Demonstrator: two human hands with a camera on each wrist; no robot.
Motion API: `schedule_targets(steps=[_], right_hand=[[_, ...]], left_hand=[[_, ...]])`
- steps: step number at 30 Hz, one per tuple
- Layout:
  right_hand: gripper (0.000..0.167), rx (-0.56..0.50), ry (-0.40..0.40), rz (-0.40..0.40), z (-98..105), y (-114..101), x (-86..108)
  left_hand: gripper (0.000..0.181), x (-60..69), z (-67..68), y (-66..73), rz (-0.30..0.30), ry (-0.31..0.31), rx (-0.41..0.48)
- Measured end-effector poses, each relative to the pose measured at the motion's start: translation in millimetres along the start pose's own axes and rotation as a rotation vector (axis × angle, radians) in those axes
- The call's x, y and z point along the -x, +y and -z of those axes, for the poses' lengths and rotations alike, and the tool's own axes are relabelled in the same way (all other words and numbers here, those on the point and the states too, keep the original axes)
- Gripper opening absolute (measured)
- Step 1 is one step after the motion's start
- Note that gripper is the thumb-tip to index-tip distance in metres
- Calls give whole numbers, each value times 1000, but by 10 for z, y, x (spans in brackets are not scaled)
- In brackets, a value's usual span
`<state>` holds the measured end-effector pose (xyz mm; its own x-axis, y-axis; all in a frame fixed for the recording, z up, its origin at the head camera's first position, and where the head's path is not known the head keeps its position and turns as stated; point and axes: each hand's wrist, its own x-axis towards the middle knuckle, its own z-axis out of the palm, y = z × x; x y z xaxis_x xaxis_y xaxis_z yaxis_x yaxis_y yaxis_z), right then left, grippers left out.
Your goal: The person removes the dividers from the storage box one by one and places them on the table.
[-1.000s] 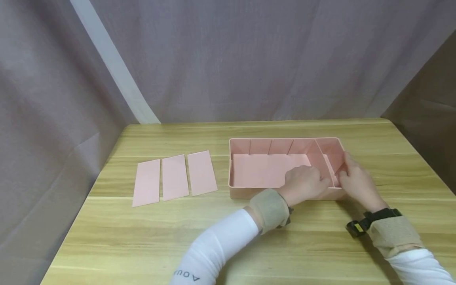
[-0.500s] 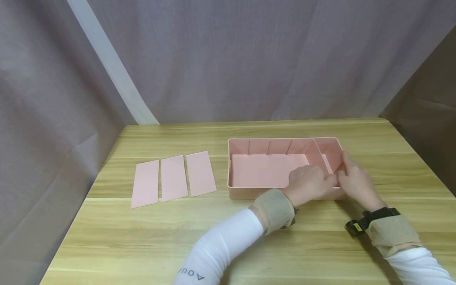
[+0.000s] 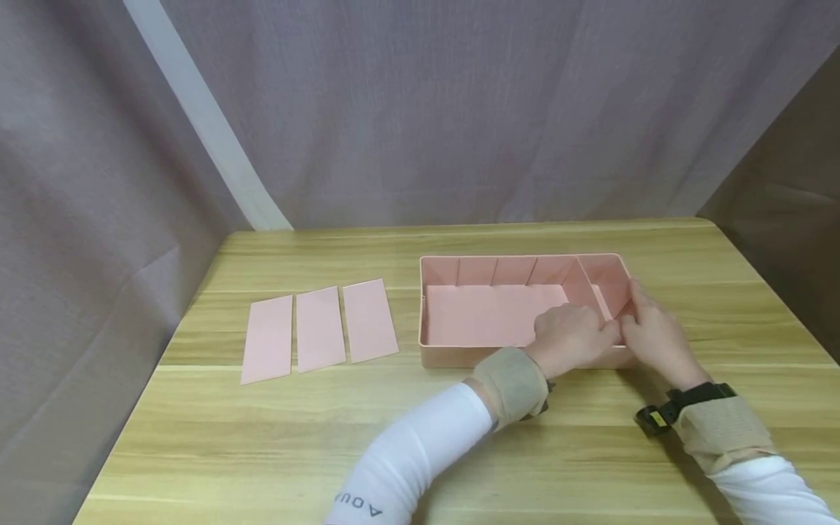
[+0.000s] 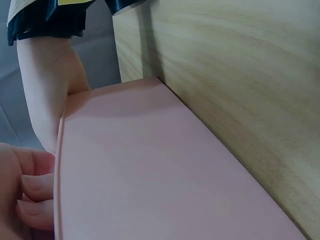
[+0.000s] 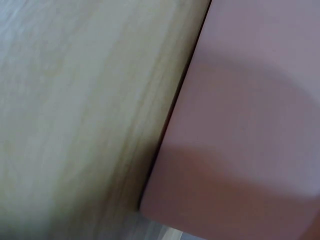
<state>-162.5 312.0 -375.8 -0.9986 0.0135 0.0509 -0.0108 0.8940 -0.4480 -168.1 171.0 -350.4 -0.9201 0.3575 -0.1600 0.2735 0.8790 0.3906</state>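
In the head view, a long pink plastic box [image 3: 499, 313] sits on the table, with a thin pink divider [image 3: 586, 288] standing across it near its right end. My left hand [image 3: 569, 337] reaches over the front wall with curled fingers and pinches the divider's near end; the exact contact is hidden by the hand. At the front right corner, my right hand [image 3: 656, 339] grips the box's end wall, thumb inside. The left wrist view shows the box's front wall [image 4: 150, 170] and curled fingers [image 4: 37, 195] behind its rim. The right wrist view shows only the pink outer wall [image 5: 250, 125].
Three flat pink panels [image 3: 319, 329] lie side by side on the wooden table [image 3: 262, 445], left of the box. Slot lines mark the box's back wall. A grey curtain [image 3: 420, 109] hangs behind the table.
My left hand has shifted slightly right along the front wall, its thumb now over the divider's near end. My right hand has stayed at the box's corner. The panels lie as before.
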Motion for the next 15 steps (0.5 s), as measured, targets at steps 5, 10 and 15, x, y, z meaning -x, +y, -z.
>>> schedule_targets(steps=[5,10,15], right_hand=[[59,-9,-2,0,-3,4,-3],[59,-6,5,7,-3,8,-4],[59,-9,-2,-2,-6,0,-1]], left_hand=[[50,-20,-22,-18,0,-8,3],[47,-31,-32,-32,1,-6,-7],[46,-35,-42,-33,-1,-3,-18]])
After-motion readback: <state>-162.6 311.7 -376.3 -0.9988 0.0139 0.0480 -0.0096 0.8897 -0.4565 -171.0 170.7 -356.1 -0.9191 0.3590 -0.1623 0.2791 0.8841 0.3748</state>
